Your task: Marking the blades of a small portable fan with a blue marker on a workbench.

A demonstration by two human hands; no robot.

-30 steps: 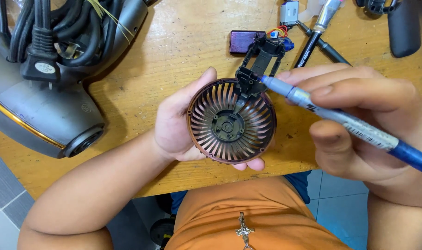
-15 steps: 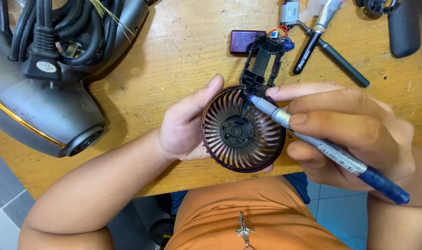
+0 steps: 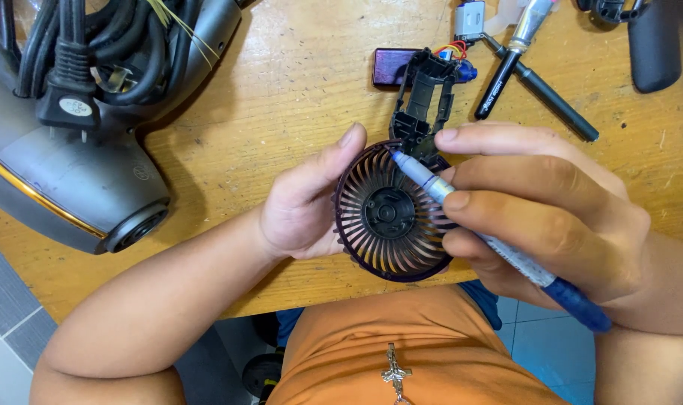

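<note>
My left hand (image 3: pixel 304 214) grips the round fan grille (image 3: pixel 390 214) by its rim; my right hand (image 3: pixel 551 214) pinches a blue screwdriver (image 3: pixel 506 251), tip at the grille's upper edge.

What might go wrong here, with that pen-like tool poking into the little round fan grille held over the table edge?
1. The blue tool in the right hand has its tip among the thin ribs of the fan grille; a slip might snap one.
2. The left hand grips only the grille's rim, beyond the table edge, so it could drop to the floor.
3. The thin coloured wires by the handle might tear if tugged.
</note>
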